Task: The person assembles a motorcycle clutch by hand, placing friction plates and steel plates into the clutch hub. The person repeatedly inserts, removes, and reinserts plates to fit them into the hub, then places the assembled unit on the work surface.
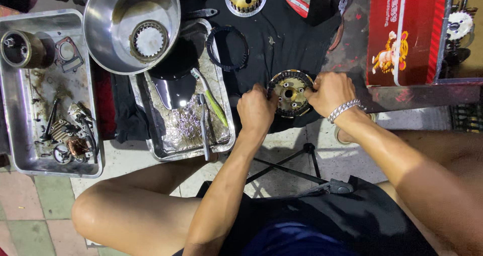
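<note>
Left hand [256, 110]: knuckles up, fingers curled, fingertips pressed to the left rim of a round toothed part near the bench's front edge.
Right hand [329, 89]: fingers bent, gripping the same part's right rim; thumb toward the left hand.
Left forearm: bare, runs up from the lower middle, elbow bent above the lap.
Right forearm: bare, comes in from the lower right corner at a slant.
Right wrist: wears a silver chain bracelet [344, 109].
Legs: bare left knee raised at lower left; person sits in dark shorts.
</note>
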